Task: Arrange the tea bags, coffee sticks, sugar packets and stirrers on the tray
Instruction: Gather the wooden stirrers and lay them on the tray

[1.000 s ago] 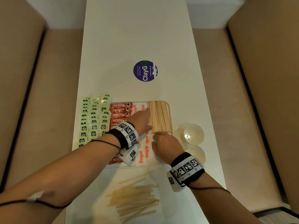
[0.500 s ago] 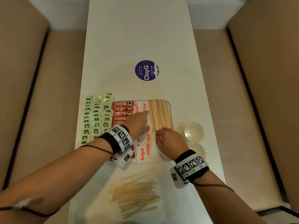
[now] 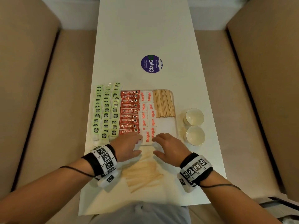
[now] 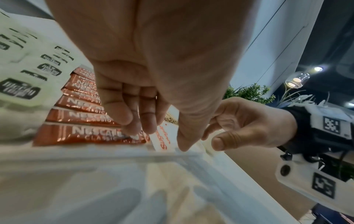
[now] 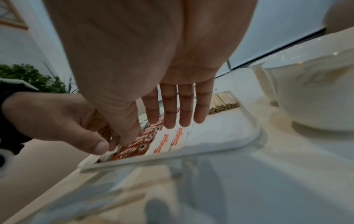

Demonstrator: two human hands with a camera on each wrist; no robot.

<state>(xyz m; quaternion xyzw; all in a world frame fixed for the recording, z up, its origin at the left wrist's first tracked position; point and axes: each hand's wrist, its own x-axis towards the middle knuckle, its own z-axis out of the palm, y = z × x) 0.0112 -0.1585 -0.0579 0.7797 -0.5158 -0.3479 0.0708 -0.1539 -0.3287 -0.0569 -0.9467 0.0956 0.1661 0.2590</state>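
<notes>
A clear tray (image 3: 166, 126) holds a column of red coffee sticks (image 3: 129, 110), white sugar packets (image 3: 148, 113) and a neat row of wooden stirrers (image 3: 164, 103). Green tea bags (image 3: 106, 112) lie in rows along the tray's left side. Loose stirrers (image 3: 142, 173) lie on the table near me. My left hand (image 3: 139, 139) hovers at the tray's near edge with loosely curled fingers (image 4: 134, 128) over the nearest coffee stick (image 4: 86, 133), holding nothing. My right hand (image 3: 155, 139) is beside it, fingers (image 5: 176, 109) straight over the sugar packets (image 5: 172, 141), also holding nothing.
Two white cups (image 3: 194, 117) (image 3: 195, 135) stand just right of the tray; one looms large in the right wrist view (image 5: 316, 94). A purple round sticker (image 3: 151, 63) lies further up the white table. Beige benches flank the table on both sides.
Both hands have drawn back from the row of stirrers on the tray to the tray's near edge. The stirrer row now lies uncovered.
</notes>
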